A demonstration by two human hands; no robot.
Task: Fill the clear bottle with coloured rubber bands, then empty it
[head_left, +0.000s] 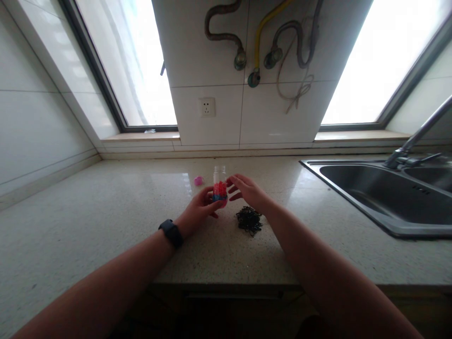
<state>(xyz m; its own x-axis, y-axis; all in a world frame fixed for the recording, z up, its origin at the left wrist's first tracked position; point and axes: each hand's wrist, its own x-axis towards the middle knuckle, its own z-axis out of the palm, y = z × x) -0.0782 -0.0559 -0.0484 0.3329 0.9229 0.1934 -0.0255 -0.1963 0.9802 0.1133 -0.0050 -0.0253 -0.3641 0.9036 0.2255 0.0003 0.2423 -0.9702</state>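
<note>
My left hand (204, 205) is wrapped round the lower part of a small clear bottle (219, 175), which stands upright. Inside the bottle lie layers of small red, pink and blue pieces, too small to name. Close to the bottle's right side is my right hand (247, 190), its fingers apart and nothing visible in them. Below the right hand a heap of small black loops (249, 220), like rubber bands, lies on the countertop (208, 254). A small pink object (198, 180), perhaps the bottle's cap, rests behind my left hand.
A steel sink (374, 202) with a tap (406, 150) is set into the counter at the right. The tiled wall at the back carries a socket (207, 107) and several pipes (257, 44). The counter's front edge runs below my forearms.
</note>
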